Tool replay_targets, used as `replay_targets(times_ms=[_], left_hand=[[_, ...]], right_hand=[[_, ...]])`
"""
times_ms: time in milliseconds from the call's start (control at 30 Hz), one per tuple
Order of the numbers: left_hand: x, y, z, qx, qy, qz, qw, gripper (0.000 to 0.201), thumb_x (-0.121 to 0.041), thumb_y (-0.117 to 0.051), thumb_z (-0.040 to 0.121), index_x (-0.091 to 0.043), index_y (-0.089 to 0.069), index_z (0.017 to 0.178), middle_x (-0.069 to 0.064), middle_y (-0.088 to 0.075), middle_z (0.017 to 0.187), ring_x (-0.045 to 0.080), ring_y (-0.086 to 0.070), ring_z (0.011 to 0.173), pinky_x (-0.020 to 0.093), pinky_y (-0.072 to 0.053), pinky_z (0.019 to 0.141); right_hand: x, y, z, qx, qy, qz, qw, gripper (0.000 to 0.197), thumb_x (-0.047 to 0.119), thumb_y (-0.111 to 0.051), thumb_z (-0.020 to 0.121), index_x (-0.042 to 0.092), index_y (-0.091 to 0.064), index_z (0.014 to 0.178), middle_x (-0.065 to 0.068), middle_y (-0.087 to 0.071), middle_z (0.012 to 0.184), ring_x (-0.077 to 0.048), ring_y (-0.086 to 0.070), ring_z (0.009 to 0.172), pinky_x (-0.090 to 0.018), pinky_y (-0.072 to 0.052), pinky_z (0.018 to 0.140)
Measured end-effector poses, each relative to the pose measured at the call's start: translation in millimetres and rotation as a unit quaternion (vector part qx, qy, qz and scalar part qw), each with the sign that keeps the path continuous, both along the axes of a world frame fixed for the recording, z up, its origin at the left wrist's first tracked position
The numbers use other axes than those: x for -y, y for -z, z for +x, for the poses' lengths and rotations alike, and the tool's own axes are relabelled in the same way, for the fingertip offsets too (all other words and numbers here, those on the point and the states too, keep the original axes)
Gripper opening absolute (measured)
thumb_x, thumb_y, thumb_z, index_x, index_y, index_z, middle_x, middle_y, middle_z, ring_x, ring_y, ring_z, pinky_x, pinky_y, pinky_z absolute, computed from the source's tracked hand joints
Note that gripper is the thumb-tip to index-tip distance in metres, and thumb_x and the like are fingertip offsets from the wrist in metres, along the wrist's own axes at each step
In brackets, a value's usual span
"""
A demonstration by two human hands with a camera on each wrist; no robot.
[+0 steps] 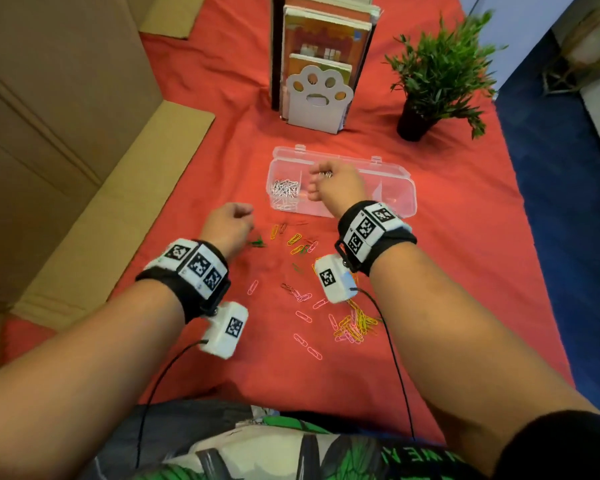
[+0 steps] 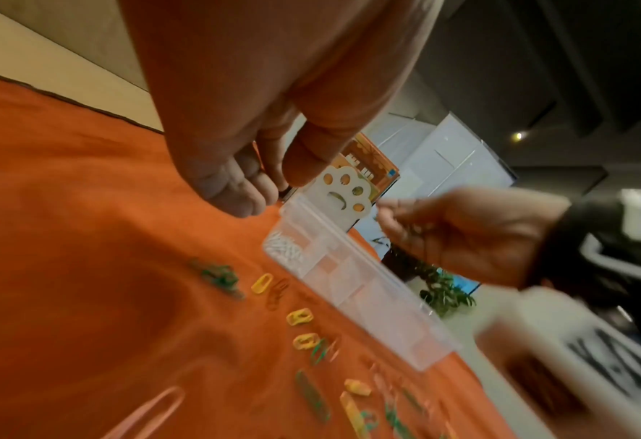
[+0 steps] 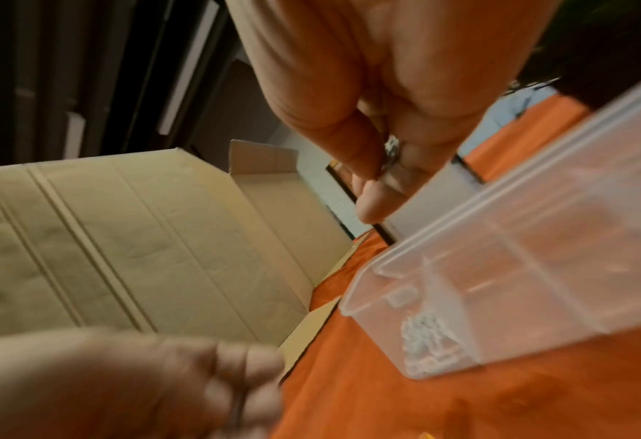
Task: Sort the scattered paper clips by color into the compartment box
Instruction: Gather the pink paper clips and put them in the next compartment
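The clear compartment box [image 1: 395, 188] lies open on the red cloth, with white clips [image 1: 284, 190] in its leftmost compartment [image 3: 424, 335]. My right hand [image 1: 321, 181] hovers over the box's left half and pinches a few white paper clips [image 3: 390, 151] between thumb and fingers. My left hand [image 1: 243, 220] hangs just above the cloth left of the box, fingers curled against the thumb [image 2: 304, 160]. Whether it holds anything is unclear. Green clips [image 1: 257, 242] lie right below it. Yellow clips [image 1: 293, 239], pink clips [image 1: 303, 297] and a mixed pile [image 1: 354, 327] are scattered nearer me.
A white paw-shaped bookend [image 1: 321, 98] with books stands behind the box, and a potted plant [image 1: 430, 81] to its right. An open cardboard carton [image 1: 66, 133] borders the cloth on the left. The cloth's right edge drops to blue floor [image 1: 568, 202].
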State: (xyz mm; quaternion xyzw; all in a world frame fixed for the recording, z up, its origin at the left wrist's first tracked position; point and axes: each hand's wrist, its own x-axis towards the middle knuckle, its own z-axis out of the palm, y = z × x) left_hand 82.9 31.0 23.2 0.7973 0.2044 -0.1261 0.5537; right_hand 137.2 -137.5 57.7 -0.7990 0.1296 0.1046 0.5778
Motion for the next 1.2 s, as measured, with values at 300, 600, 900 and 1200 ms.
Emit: replay_targets(times_ms=[300, 600, 900, 1200], left_hand=[[-16, 29, -49, -0.007, 0.105, 0.044, 0.993, 0.029, 0.010, -0.052, 0.077, -0.009, -0.063, 0.096, -0.008, -0.058, 0.075, 0.011, -0.056, 0.072, 0.014, -0.045, 0.064], [24, 30, -68, 0.007, 0.306, 0.125, 0.944, 0.014, -0.009, -0.071, 0.075, -0.011, -0.074, 0.089, 0.000, -0.070, 0.082, -0.011, -0.055, 0.056, -0.002, -0.036, 0.055], [54, 33, -83, 0.054, 0.444, 0.256, 0.857, 0.024, -0.023, -0.070, 0.077, -0.021, -0.072, 0.101, 0.002, -0.068, 0.104, 0.017, -0.061, 0.098, 0.019, -0.039, 0.080], [59, 45, -96, 0.113, 0.504, 0.317, 0.795, 0.021, -0.017, -0.055, 0.082, -0.017, -0.064, 0.101, 0.009, -0.065, 0.105, 0.028, -0.059, 0.102, 0.036, -0.047, 0.089]], right_hand=[[-22, -4, 19, 0.017, -0.110, -0.212, 0.971, 0.044, -0.006, -0.041, 0.082, 0.005, -0.058, 0.121, -0.017, -0.063, 0.121, -0.031, -0.057, 0.115, -0.042, -0.046, 0.101], [45, 17, -93, -0.068, -0.188, -0.313, 0.928, 0.019, 0.011, -0.051, 0.088, 0.013, -0.068, 0.095, -0.002, -0.067, 0.090, -0.018, -0.059, 0.085, -0.022, -0.043, 0.076], [62, 56, -182, -0.069, -0.208, -0.369, 0.903, 0.017, 0.019, -0.054, 0.087, 0.008, -0.066, 0.092, -0.014, -0.060, 0.098, -0.031, -0.059, 0.095, -0.031, -0.044, 0.082], [29, 74, -186, 0.007, -0.245, -0.445, 0.861, 0.028, -0.003, -0.047, 0.077, 0.001, -0.051, 0.104, -0.021, -0.058, 0.107, -0.039, -0.053, 0.103, -0.044, -0.044, 0.089]])
